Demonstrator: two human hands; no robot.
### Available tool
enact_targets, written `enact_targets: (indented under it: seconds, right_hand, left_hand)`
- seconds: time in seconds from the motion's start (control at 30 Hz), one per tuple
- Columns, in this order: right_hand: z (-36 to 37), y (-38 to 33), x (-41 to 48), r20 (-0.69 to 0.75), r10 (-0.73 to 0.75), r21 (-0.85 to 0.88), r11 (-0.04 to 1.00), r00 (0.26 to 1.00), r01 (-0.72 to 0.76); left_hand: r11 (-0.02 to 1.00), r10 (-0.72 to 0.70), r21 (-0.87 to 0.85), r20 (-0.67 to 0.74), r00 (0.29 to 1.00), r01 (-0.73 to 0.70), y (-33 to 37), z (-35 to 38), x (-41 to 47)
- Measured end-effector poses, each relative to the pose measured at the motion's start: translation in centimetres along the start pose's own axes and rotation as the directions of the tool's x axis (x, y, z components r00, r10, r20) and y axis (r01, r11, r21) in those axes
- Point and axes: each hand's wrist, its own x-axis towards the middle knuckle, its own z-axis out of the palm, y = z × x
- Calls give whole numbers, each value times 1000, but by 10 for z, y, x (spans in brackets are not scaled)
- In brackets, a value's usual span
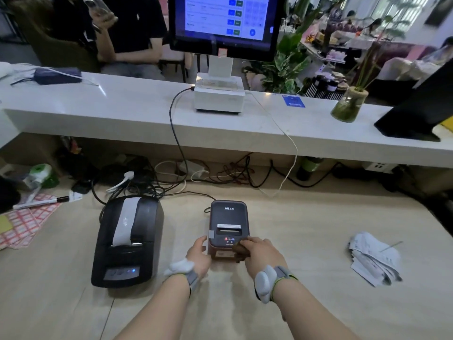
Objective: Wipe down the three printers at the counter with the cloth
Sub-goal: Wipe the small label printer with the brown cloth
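A small dark printer (229,217) with a reddish body stands on the lower wooden desk, its lights lit. My left hand (199,256) holds its near left side. My right hand (261,253) grips a brown cloth (239,250) and presses it against the printer's near right front corner. To the left sits a larger black receipt printer (127,244) with white paper curling from its top. On the raised white counter stands a white printer (219,92) under the monitor.
Monitor (226,23) above the white counter (122,111). Tangled cables (157,177) behind the printers. Stack of paper slips (373,260) at right, label sheets (22,224) and a marker (41,202) at left. Plant vase (349,104) and a black stand (416,111) on the counter. A person sits beyond.
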Motion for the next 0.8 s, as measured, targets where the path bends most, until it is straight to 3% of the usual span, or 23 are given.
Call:
enact_targets:
  seconds: [0.1,0.23,0.6,0.8]
  right_hand:
    - [-2,8,0,-50,50,41,998,998,-48]
    - [1,9,5,-2,84,51,995,996,-84]
    - [-7,3,40,59,125,21,992,990,-126]
    - [-15,1,68,56,133,2,991,990,-133]
  left_hand:
    - [999,44,-2,-48,998,-44,9,4,-1]
    - [998,66,-6,-90,994,-67,17,4,2]
    - [984,162,72,7,987,-162,19,5,24]
    - [987,134,94,-24,991,-131,11,4,42]
